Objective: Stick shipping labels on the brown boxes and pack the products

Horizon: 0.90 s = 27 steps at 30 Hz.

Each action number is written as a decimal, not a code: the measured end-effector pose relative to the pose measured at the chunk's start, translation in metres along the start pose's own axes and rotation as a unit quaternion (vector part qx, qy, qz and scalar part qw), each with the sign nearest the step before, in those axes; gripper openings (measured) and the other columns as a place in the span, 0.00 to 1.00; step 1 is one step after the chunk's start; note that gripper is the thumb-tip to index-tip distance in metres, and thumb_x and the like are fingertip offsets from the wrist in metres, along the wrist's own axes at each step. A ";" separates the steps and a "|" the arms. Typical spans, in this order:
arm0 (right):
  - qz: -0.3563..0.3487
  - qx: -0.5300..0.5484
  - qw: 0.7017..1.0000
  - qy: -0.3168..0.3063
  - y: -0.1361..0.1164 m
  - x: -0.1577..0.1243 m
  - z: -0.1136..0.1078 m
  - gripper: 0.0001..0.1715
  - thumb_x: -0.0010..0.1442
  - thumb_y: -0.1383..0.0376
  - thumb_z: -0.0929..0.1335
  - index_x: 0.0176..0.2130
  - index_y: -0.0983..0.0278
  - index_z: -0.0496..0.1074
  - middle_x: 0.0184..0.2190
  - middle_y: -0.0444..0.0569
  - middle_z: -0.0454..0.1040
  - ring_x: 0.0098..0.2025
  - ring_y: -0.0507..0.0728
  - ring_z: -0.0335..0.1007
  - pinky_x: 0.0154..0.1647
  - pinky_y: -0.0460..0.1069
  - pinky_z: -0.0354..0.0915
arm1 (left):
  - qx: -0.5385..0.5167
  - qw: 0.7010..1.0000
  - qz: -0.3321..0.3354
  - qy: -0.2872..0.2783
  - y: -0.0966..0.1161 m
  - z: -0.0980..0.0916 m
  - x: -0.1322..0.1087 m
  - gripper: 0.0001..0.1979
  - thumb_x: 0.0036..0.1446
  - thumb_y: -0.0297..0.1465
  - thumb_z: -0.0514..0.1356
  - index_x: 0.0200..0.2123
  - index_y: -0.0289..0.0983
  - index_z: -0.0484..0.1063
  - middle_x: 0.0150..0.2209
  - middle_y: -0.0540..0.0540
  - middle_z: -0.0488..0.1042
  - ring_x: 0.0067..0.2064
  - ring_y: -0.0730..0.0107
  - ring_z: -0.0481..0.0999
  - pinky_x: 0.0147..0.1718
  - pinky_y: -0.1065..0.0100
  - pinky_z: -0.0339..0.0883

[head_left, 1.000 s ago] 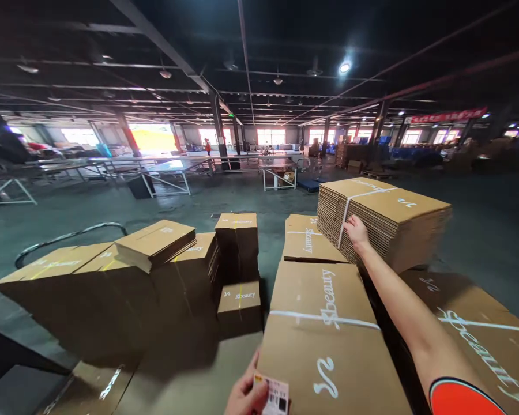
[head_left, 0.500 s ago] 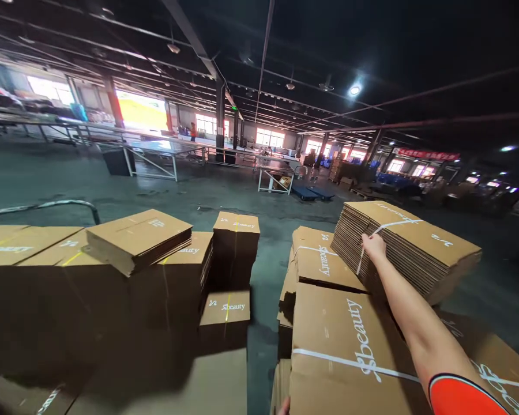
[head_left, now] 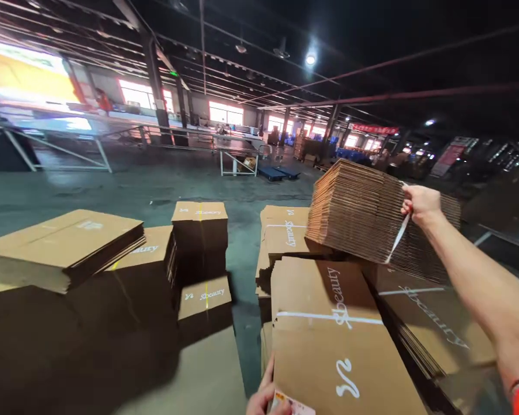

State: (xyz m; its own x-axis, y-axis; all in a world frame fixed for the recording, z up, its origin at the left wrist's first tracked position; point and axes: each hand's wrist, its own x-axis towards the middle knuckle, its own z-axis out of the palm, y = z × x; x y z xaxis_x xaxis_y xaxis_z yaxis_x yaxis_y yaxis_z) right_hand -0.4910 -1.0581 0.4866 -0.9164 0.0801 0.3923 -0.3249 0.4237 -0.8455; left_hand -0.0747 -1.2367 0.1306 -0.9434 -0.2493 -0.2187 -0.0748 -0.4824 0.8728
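Carton bundle [head_left: 363, 216], long axis roughly crosswise

Narrow free lane: bare concrete floor [head_left: 244, 340] at bottom center, between the left carton stacks [head_left: 201, 242] and right carton stacks [head_left: 324, 340] — raised flat-carton bundle [head_left: 363, 213] obstructs the right — wider floor at upper left.

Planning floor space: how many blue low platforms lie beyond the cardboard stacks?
2. One blue platform sits just right of the steel-framed table; the second blue platform lies beside it, further right. Others may be hidden.
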 end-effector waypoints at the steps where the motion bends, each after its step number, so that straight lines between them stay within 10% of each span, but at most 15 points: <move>1: 0.005 0.014 1.000 -0.025 0.009 -0.012 -0.021 0.19 0.62 0.66 0.64 0.22 0.58 0.54 0.11 0.35 0.50 0.16 0.48 0.46 0.24 0.49 0.53 | -0.001 1.000 -0.006 -0.001 0.004 0.002 -0.001 0.27 0.33 0.55 0.73 0.17 0.36 0.75 0.67 0.31 0.62 0.68 0.29 0.58 0.58 0.49 0.64; 6: -0.024 0.013 0.989 -0.143 0.088 -0.066 -0.125 0.26 0.55 0.51 0.72 0.18 0.60 0.60 0.11 0.41 0.58 0.17 0.50 0.53 0.23 0.49 0.53 | -0.047 0.992 -0.100 0.059 0.056 0.005 -0.014 0.30 0.33 0.52 0.75 0.33 0.35 0.81 0.45 0.34 0.81 0.40 0.46 0.81 0.40 0.52 0.73; 11: -0.021 0.040 0.995 -0.088 0.167 -0.093 -0.181 0.34 0.45 0.36 0.72 0.18 0.61 0.63 0.14 0.45 0.65 0.20 0.52 0.59 0.25 0.49 0.57 | 0.127 0.987 -0.027 0.092 0.109 0.012 -0.023 0.23 0.35 0.52 0.74 0.27 0.39 0.81 0.49 0.42 0.81 0.44 0.47 0.80 0.43 0.55 0.74; 20: 0.030 0.160 0.964 -0.209 0.218 -0.165 -0.187 0.25 0.42 0.48 0.76 0.34 0.63 0.74 0.28 0.45 0.73 0.29 0.53 0.66 0.32 0.50 0.66 | 0.325 0.943 0.069 -0.024 0.130 0.128 -0.011 0.24 0.41 0.53 0.71 0.24 0.35 0.79 0.45 0.34 0.82 0.51 0.42 0.78 0.51 0.53 0.72; 27: -0.018 0.176 0.958 -0.224 0.221 -0.165 -0.156 0.20 0.49 0.48 0.71 0.29 0.62 0.70 0.23 0.41 0.66 0.25 0.51 0.60 0.24 0.46 0.59 | 0.316 0.930 0.160 -0.100 0.143 0.199 0.010 0.21 0.47 0.49 0.70 0.29 0.35 0.80 0.43 0.35 0.82 0.46 0.50 0.80 0.46 0.59 0.73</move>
State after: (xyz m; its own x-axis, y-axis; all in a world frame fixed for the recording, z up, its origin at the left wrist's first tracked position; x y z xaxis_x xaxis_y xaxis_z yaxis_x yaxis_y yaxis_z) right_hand -0.3752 -0.8369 0.2921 -0.8860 -0.3575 0.2952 -0.3448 0.0825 -0.9350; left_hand -0.1592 -1.1410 0.3402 -0.9866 -0.1031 0.1267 0.1048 0.1956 0.9751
